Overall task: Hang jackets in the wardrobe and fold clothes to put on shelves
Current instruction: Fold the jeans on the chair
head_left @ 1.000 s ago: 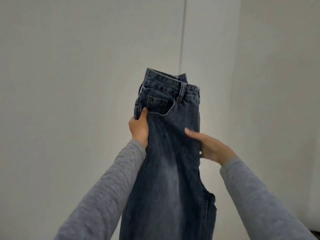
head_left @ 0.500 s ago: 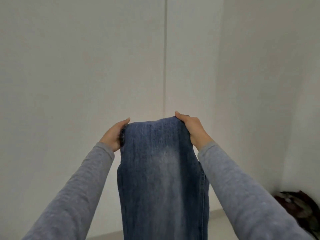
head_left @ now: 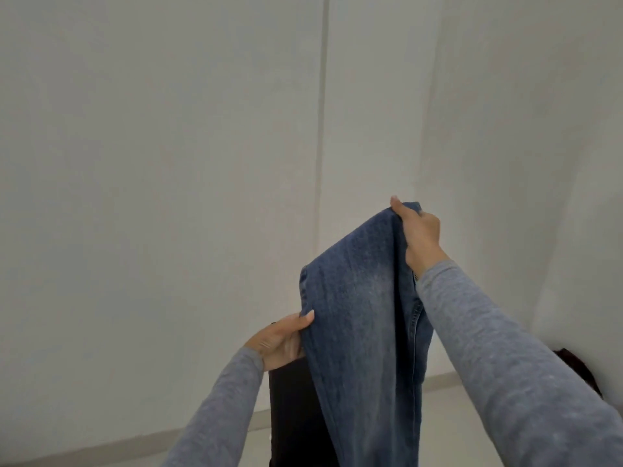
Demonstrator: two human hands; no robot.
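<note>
A pair of blue jeans [head_left: 360,315] hangs folded over in front of me, the fold at the top and the legs dropping out of the frame's bottom. My right hand [head_left: 418,232] is raised and pinches the fold's upper right corner. My left hand [head_left: 281,338] sits lower and grips the left edge of the denim, thumb on the front. A dark, nearly black cloth [head_left: 293,416] hangs behind the jeans below my left hand. The waistband is hidden.
White walls [head_left: 161,163] fill the view, with a vertical seam [head_left: 322,129] in the middle and a corner at the right. A pale floor [head_left: 448,429] shows at the bottom. A dark heap [head_left: 580,369] lies on the floor at the right.
The waistband was folded back out of sight. Since then my right hand has risen with its corner and my left hand has slid down the left edge, so the fold now slants.
</note>
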